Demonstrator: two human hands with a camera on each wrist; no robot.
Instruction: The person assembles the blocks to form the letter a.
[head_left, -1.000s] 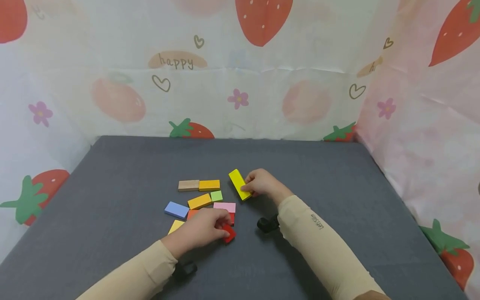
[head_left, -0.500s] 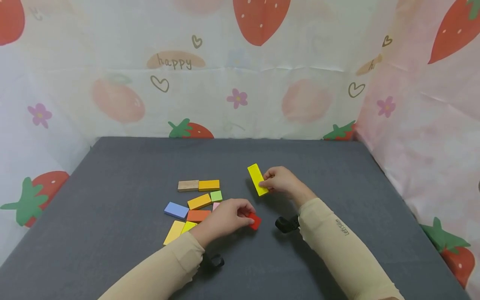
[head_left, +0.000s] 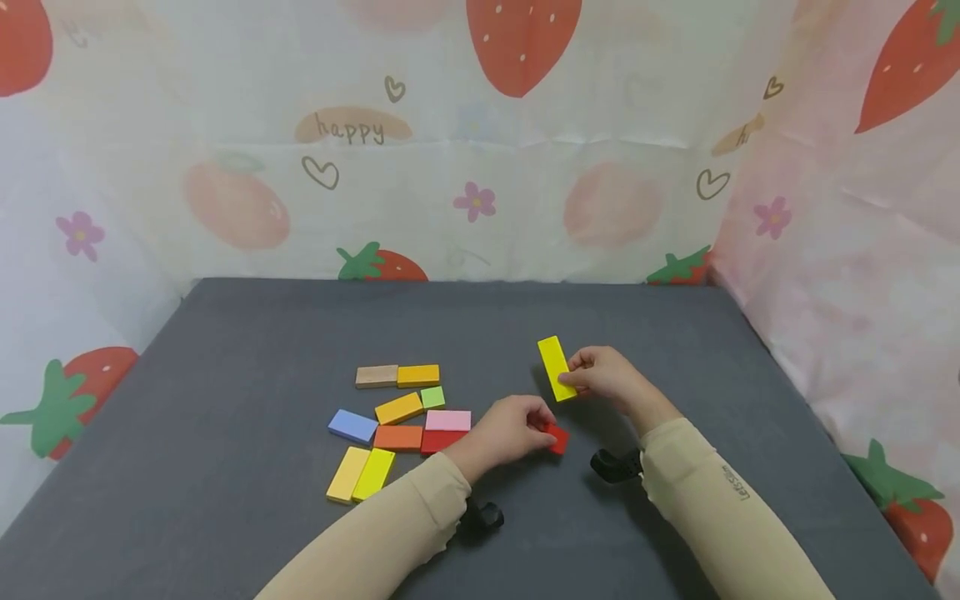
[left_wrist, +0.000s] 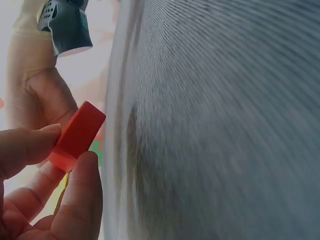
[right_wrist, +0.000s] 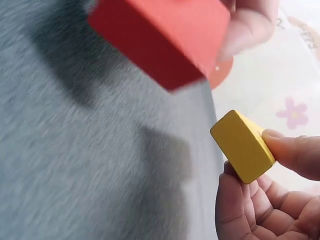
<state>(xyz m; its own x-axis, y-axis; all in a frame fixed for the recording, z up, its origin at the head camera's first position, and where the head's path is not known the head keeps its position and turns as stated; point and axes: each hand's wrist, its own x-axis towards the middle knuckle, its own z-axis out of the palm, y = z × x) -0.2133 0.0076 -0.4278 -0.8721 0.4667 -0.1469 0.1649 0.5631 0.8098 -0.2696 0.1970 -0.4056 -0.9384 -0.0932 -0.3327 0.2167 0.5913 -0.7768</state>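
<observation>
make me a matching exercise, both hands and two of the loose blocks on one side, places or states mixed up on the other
Column one
1. left hand
2. green block
3. right hand
4. blue block

Column two (sides as in the head view)
A. pinching a yellow block
B. left of the orange-red block
C. pinching a red block
D. at the right end of a slanted orange-yellow block

Pairs: 1-C, 2-D, 3-A, 4-B
</observation>
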